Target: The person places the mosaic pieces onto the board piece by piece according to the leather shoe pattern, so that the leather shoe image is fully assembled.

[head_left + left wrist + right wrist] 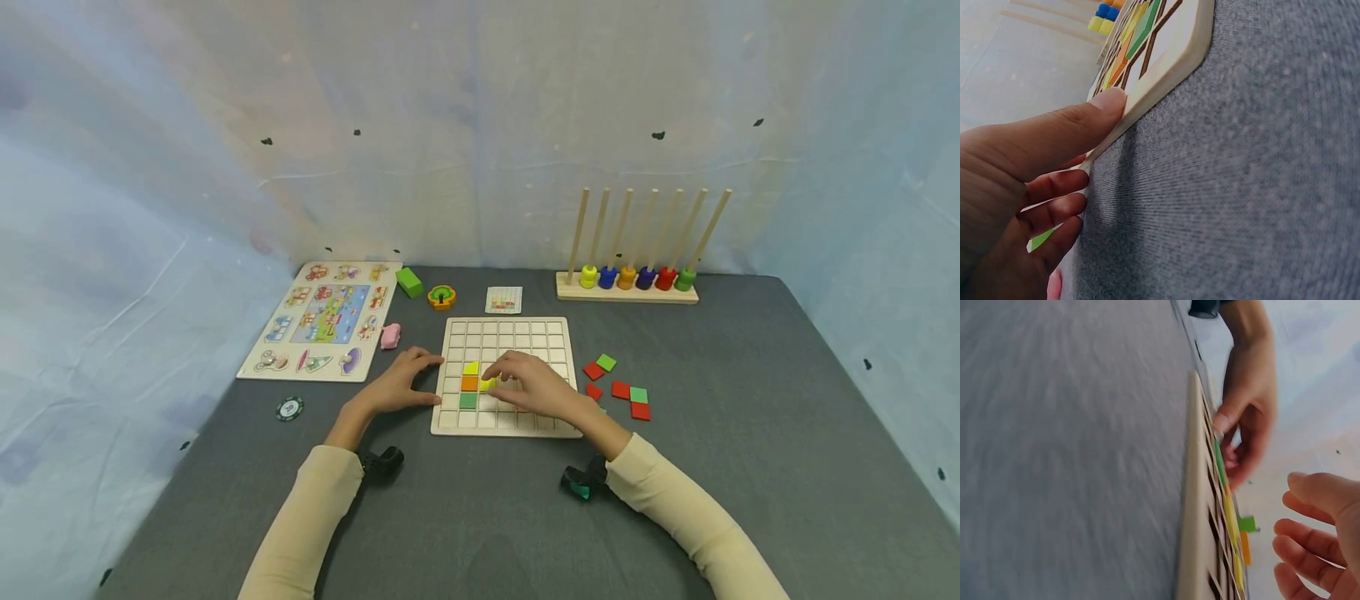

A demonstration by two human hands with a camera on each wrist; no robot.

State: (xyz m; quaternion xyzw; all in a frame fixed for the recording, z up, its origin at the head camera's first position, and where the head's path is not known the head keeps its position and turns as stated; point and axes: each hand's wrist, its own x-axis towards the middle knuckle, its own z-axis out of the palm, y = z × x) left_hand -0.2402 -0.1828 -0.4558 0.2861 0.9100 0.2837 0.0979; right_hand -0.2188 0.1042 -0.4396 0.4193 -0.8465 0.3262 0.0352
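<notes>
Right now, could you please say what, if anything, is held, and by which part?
Apparently nothing: the left hand touches the board at its left edge; the right hand looks empty.

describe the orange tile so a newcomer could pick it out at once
On the grey table, find the pale gridded board. Toward its left side, a yellow tile, the orange tile and a green tile form a column, far to near. It is the middle one, the only orange.

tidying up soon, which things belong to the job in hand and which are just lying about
In the job: board, placed tiles, loose tiles, probably the card

Apparently just lying about: puzzle, green block, tree, pink toy, chip, abacus
</notes>
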